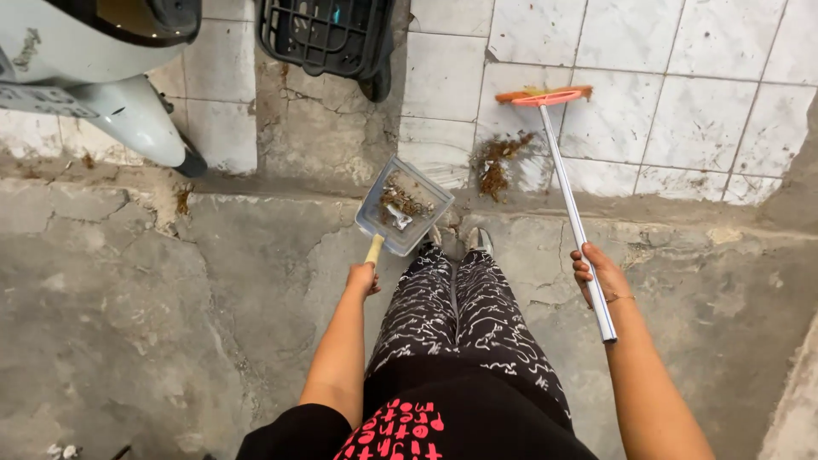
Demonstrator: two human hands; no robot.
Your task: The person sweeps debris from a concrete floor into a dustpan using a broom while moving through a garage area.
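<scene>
- I note the metal dustpan [404, 206] held low over the concrete floor [153, 315], just short of the step edge where the white tiled floor [648, 51] begins; it carries brown debris and a scrap of pale litter.
- My left hand [364, 277] is clamped around the dustpan's pale wooden handle [374, 249], fingers closed.
- My right hand [595, 271] is wrapped on the broom's grey pole [573, 209], near its upper end.
- The broom's orange head [544, 95] rests on the tiles, well beyond the step edge.
- A pile of brown sweepings [497, 162] lies on the tiles between dustpan and broom head, just beside the pole.
- My legs in black patterned trousers [460, 315] stand on the concrete, shoes [460, 240] touching the step.
- A pale scooter [94, 77] occupies the upper left corner; a black basket [328, 34] sits near the top edge.
</scene>
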